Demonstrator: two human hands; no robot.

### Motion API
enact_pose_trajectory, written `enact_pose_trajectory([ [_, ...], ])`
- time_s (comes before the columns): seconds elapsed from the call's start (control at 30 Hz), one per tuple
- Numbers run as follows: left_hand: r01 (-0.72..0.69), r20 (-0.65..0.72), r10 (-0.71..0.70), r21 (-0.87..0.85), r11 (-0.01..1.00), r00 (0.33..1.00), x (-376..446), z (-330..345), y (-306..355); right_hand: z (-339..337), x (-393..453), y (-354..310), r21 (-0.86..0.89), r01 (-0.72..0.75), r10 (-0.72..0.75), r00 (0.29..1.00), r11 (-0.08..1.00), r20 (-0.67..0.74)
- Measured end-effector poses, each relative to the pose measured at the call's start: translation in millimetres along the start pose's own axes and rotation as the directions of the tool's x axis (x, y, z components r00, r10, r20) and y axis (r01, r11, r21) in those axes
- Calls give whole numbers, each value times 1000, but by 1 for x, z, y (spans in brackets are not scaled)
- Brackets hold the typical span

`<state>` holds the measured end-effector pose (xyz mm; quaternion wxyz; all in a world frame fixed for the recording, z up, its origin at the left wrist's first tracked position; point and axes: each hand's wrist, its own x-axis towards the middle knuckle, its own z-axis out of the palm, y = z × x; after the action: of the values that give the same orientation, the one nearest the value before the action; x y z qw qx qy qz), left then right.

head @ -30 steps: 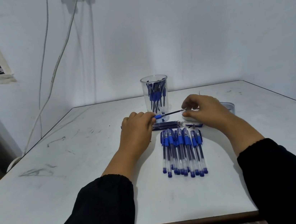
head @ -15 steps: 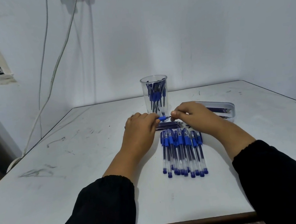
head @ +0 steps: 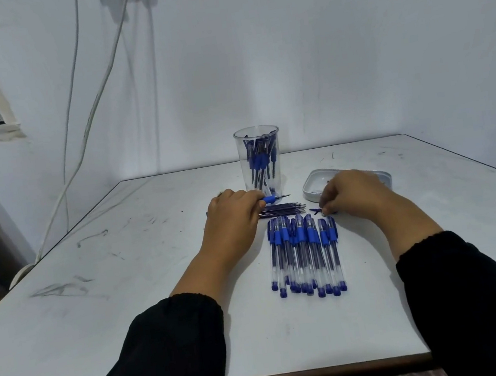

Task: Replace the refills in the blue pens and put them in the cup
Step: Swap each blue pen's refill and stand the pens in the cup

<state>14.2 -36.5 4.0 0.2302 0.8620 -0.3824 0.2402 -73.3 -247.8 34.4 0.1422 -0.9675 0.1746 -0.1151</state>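
My left hand rests on the counter with its fingers curled round a blue pen; the blue grip and bare tip stick out to the right, pointing toward the foot of the cup. My right hand is lowered to the counter surface, fingers bent, fingertips pinching a small dark blue piece; what the piece is I cannot tell. Both sleeves are black.

The cup is clear, stands upright at the back centre of the counter and holds a batch of blue pens upright or leaning. Just in front of it, between my hands, lies a small bundle of loose refills, laid side by side crosswise. Nearer to me lies a row of blue pens, side by side, caps away from me. A shallow white tray sits behind my right hand, partly hidden by it; its contents are unclear.

A white cable hangs down the wall at left.
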Motion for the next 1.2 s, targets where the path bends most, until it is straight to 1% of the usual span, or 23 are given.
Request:
enact_pose_trajectory([
  [0.1, -1, 3, 1, 0, 1000, 1000, 0, 1, 1, 3, 0, 1, -5, 16, -16, 1000, 1000, -2],
  [0.13, 0, 3, 0, -3, 1000, 1000, 0, 0, 1, 4, 0, 0, 30, 21, -20, 1000, 999, -17],
  [0.17, 2, 0, -2, -5, 1000, 1000, 0, 0, 0, 4, 1, -2, 111, 17, -12, 999, 994, -49],
  [0.2, 5, -4, -5, -5, 1000, 1000, 0, 0, 0, 3, 1, -5, 231, 8, 15, 995, 973, -98],
  [0.23, 9, -9, -9, -3, 1000, 1000, 0, 0, 0, 2, 1, -9, 370, 0, 62, 986, 929, -154],
  [0.27, 15, -16, -15, 4, 1000, 1000, 0, 0, 0, 1, 1, -13, 514, -3, 117, 975, 858, -189],
  [0.3, 22, -20, -22, 10, 1000, 1000, 0, 0, 0, 1, 1, -17, 647, -4, 164, 969, 762, -187],
  [0.37, 32, -23, -31, 20, 999, 999, 1, 0, 1, 1, -1, -25, 824, -39, 200, 975, 565, -91],
  [0.4, 34, -23, -34, 24, 999, 999, 1, 0, 1, 2, -2, -29, 868, -69, 194, 980, 492, -32],
  [0.43, 37, -22, -36, 23, 999, 999, 1, 0, 1, 4, -3, -31, 889, -97, 183, 983, 448, 15],
  [0.5, 43, -17, -43, 20, 999, 999, 1, 1, 2, 7, -4, -36, 901, -135, 160, 984, 413, 74],
  [0.63, 40, -21, -39, 19, 999, 999, 1, 0, 3, 9, -5, -40, 927, -154, 116, 986, 342, 120],
  [0.77, 27, -29, -27, 8, 1000, 999, 1, 0, 4, 11, -6, -43, 933, -154, 85, 987, 325, 133],
  [0.87, 29, -28, -29, 7, 1000, 999, 1, -1, 4, 12, -7, -44, 927, -155, 61, 988, 342, 143],
  [1.0, -5, -45, 5, 1, 1000, 999, 0, -2, 5, 14, -7, -46, 886, -146, 67, 989, 440, 129],
  [1.2, -27, -59, 26, -25, 999, 998, 1, -2, 6, 13, -8, -49, 824, -126, 74, 992, 553, 103],
])
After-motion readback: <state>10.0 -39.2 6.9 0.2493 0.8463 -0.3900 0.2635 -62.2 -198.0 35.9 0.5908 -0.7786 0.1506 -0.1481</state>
